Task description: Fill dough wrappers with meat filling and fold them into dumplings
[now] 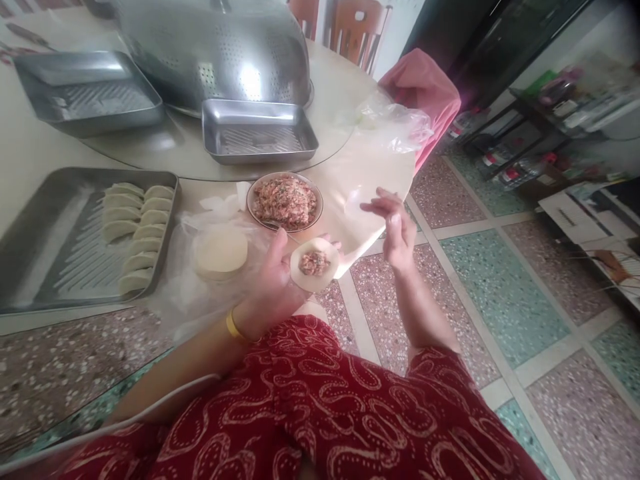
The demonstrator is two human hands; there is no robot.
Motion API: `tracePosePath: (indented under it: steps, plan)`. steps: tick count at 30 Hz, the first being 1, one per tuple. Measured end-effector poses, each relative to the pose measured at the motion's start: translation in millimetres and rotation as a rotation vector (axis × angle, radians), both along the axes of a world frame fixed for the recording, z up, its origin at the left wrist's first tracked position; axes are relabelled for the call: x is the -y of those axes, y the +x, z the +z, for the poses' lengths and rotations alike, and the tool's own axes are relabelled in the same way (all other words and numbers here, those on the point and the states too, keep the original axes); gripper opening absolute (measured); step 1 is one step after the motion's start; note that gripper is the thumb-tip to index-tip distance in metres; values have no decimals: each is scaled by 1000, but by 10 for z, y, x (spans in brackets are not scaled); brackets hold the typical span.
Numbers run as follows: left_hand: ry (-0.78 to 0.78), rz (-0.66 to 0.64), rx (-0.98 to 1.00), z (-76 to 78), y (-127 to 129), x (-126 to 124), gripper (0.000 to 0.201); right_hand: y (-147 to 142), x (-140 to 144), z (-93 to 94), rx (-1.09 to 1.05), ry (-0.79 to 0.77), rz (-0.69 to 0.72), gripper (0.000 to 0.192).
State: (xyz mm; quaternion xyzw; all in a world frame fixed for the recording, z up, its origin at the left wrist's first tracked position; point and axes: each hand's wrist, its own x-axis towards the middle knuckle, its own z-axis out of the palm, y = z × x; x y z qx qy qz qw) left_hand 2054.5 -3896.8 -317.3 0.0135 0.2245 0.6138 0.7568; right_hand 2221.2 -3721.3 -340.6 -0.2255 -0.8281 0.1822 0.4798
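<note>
My left hand point(277, 277) cradles a round dumpling wrapper point(314, 265) with a dab of pink meat filling in its middle. My right hand point(395, 227) hovers just to the right of it, fingers apart and holding nothing. A bowl of minced filling point(285, 201) sits on the table right behind the wrapper. A stack of plain wrappers point(221, 253) lies on clear plastic to the left of my left hand. Several folded dumplings point(135, 227) line the right side of a metal tray point(50, 247).
Two more metal trays point(257, 130) point(87, 93) and a large perforated metal colander point(215, 50) stand at the back of the round table. A crumpled plastic bag point(390, 127) and a pink cloth point(425, 90) lie at the table's right edge. Tiled floor lies to the right.
</note>
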Motion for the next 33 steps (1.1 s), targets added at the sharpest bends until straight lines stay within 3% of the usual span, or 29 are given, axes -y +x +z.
tracePosePath:
  steps: [4, 8, 14, 18, 25, 33]
  plan:
    - [67, -33, 91, 108, 30, -22, 78, -91, 378, 17, 0, 117, 269, 46]
    - [27, 3, 83, 246, 29, -22, 81, -125, 414, -45, 110, 188, 358, 47]
    - [22, 58, 16, 279, -80, 15, 82, -25, 415, -31, 51, 243, 317, 46]
    - [89, 48, 25, 275, -99, 15, 79, -55, 472, -44, 125, 272, 239, 50]
    - [102, 108, 25, 311, -137, -19, 80, -20, 596, -284, 184, 333, 220, 62]
    - [151, 107, 9, 298, -164, -56, 82, -88, 668, -523, 344, 248, 215, 62]
